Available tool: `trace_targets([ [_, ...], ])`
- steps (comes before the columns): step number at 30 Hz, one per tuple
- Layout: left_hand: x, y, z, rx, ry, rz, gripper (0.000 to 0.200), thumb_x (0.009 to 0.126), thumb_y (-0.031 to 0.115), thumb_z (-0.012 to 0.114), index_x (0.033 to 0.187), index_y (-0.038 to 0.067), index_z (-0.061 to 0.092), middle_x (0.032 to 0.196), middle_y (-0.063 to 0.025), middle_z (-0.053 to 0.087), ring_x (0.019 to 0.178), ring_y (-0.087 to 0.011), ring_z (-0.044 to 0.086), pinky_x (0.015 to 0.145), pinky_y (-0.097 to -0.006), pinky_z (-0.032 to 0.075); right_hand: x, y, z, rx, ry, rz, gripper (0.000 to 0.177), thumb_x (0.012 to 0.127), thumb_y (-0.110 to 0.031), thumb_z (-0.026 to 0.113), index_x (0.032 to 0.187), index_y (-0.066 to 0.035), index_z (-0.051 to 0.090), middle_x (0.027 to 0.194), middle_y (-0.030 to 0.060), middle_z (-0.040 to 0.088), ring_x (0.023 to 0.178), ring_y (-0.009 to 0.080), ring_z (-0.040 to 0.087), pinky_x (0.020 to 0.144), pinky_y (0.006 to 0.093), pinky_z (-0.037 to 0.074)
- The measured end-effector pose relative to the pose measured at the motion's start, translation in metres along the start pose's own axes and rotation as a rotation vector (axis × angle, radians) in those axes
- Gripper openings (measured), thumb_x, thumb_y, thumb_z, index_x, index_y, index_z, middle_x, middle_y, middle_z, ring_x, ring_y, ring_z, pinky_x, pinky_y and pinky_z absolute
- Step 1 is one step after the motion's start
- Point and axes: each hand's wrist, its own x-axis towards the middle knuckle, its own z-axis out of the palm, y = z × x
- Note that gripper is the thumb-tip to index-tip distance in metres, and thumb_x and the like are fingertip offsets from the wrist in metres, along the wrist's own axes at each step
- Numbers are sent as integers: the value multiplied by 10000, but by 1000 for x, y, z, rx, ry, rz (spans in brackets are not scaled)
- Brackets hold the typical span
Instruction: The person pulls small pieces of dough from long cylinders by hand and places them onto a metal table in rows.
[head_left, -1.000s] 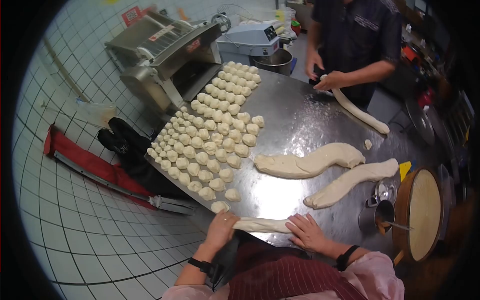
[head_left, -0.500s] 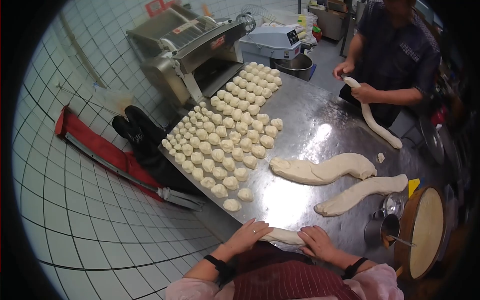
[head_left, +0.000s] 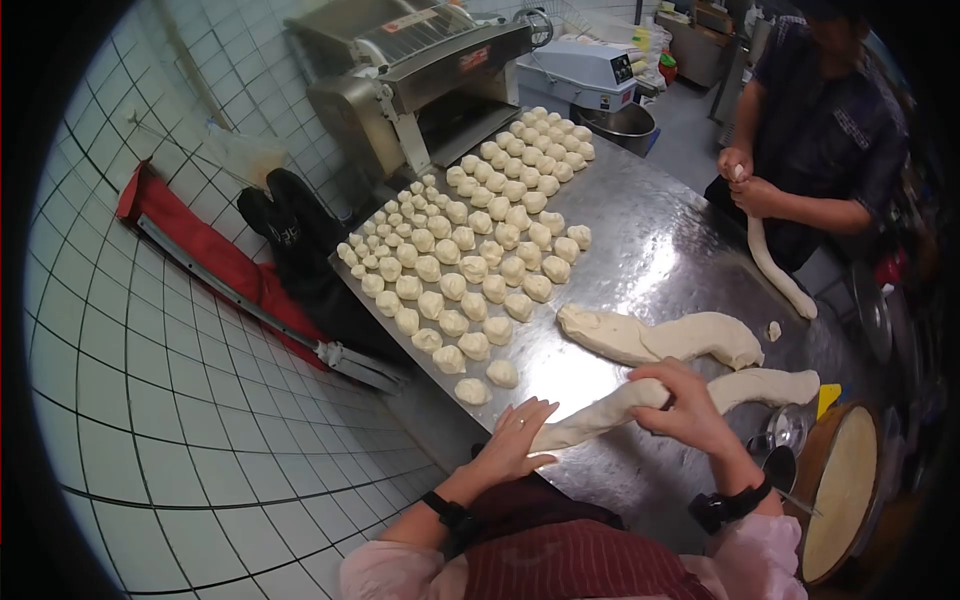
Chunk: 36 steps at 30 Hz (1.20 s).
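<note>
A long dough roll (head_left: 600, 418) slants across the near edge of the steel table. My right hand (head_left: 688, 405) is closed around its far right end, thumb on the near side. At the near left end lies my left hand (head_left: 512, 440), fingers stretched out beyond the dough and thumb spread on the near side. Just behind my right hand is a second dough strip (head_left: 770, 386), partly covered by it. A thicker dough slab (head_left: 660, 336) lies farther back. Rows of dough balls (head_left: 455, 286) cover the table's left side, smaller pieces (head_left: 385, 232) along the outer edge.
Across the table (head_left: 650, 200), a person (head_left: 815, 140) holds a hanging dough rope (head_left: 765, 260). A dough roller machine (head_left: 430, 80) stands at the back left. To my right are a yellow scraper (head_left: 828, 399), a metal cup (head_left: 780, 466) and a round wooden-rimmed container (head_left: 845, 490).
My right hand has gone from pressing down to gripping the roll's end, moving it up and right. The roll is longer and slanted. My left hand shifted slightly right and up.
</note>
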Motion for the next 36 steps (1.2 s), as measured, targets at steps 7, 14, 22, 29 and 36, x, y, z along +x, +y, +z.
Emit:
trace_targets([
  [7, 41, 8, 30, -723, -8, -317, 656, 737, 243, 764, 1282, 34, 465, 1176, -141, 592, 1117, -282, 572, 944, -377, 458, 34, -26, 61, 143, -113, -106, 433, 703, -190, 776, 1103, -91, 640, 965, 77, 579, 873, 183, 573, 737, 307, 460],
  [14, 40, 4, 15, -1188, -265, -389, 503, 735, 109, 752, 1160, 4, 504, 1025, -77, 603, 891, -127, 609, 801, -293, 504, 48, -9, 75, 194, -239, -58, 666, 665, -328, 826, 1230, -104, 552, 1041, 70, 537, 908, 159, 560, 768, 270, 465],
  [22, 40, 16, 20, -1020, 42, -312, 661, 737, 18, 732, 1296, 24, 378, 1207, -62, 504, 1136, -162, 513, 934, -313, 450, 52, -10, 85, 163, -175, 76, 443, 712, -268, 775, 1045, -68, 562, 902, 82, 622, 835, 162, 613, 739, 300, 493],
  [29, 46, -5, 32, -976, -134, -390, 420, 791, 29, 670, 1165, 1, 481, 936, -53, 600, 835, -149, 619, 716, -294, 526, 59, -5, 92, 73, -34, -149, 394, 726, -214, 729, 1052, -71, 561, 874, 113, 603, 825, 230, 618, 752, 336, 486],
  [36, 32, 38, 2, -814, -305, -456, 260, 852, 55, 633, 1076, 16, 507, 823, -73, 629, 728, -138, 640, 661, -297, 532, 132, 66, 126, -168, 170, 39, 395, 780, -207, 690, 1135, -102, 550, 956, 183, 547, 866, 377, 568, 794, 420, 478],
])
